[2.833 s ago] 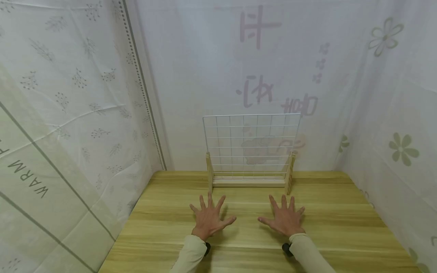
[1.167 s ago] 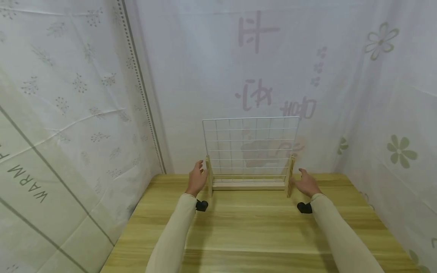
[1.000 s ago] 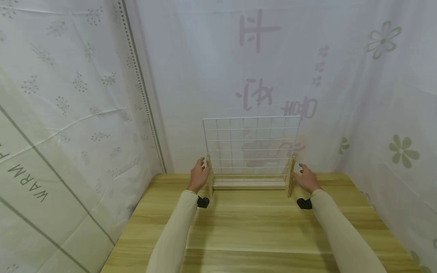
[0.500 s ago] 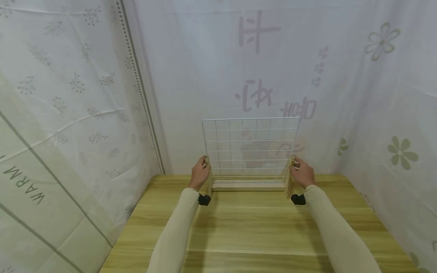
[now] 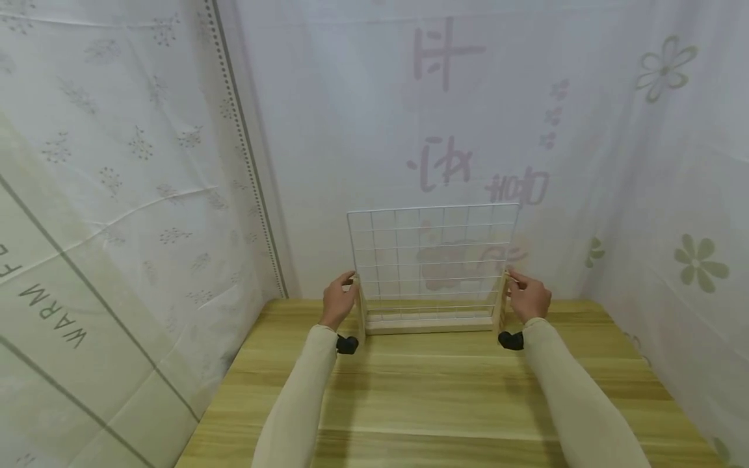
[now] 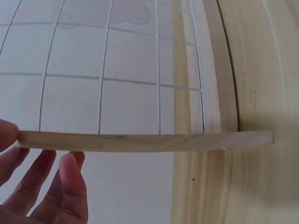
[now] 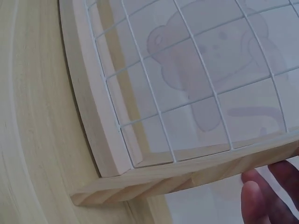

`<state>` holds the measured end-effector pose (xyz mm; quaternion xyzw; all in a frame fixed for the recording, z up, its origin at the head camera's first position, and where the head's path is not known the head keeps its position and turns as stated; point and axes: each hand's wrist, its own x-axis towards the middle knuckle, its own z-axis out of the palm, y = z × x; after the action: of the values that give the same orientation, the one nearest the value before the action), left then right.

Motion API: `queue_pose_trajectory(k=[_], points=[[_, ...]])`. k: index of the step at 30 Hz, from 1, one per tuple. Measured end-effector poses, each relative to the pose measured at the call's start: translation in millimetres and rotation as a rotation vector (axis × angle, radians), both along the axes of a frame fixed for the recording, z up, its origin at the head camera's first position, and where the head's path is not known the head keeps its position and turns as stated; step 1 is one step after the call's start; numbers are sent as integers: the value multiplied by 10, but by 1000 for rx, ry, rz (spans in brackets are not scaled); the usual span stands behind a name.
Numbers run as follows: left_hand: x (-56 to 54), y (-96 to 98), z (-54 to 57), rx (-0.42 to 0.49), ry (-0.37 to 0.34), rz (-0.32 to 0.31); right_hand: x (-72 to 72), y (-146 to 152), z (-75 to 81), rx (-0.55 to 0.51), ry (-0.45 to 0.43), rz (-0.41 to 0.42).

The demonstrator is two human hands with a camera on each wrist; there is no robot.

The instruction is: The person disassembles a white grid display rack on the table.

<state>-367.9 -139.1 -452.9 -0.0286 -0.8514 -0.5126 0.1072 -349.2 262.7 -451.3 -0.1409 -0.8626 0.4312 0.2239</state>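
A white wire grid panel stands upright in a wooden stand, its lower edge along the base bar. My left hand pinches the upper end of the left wooden post. In the left wrist view, fingertips meet that post's end from one side, with another digit at its tip. On the opposite side, my right hand grips the top of the right wooden post. Part of that grip falls outside the right wrist view, where curled fingers show beside the post.
The stand is towards the back of a wood-grain table. A pale printed cloth hangs close behind it, with more patterned cloth at the left and right. Black wrist devices sit under both cuffs.
Both hands have gone from lying spread on the table to the post tops and taken hold there. Since half a second ago the stand has shifted slightly towards me.
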Motion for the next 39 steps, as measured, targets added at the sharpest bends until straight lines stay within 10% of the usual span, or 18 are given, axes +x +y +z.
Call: queue_pose_trajectory(k=[16, 39], points=[[358, -213, -172, 107, 29, -48, -23, -203, -118, -147, 92, -60], [880, -284, -339, 95, 191, 28, 28, -272, -198, -172, -132, 450]])
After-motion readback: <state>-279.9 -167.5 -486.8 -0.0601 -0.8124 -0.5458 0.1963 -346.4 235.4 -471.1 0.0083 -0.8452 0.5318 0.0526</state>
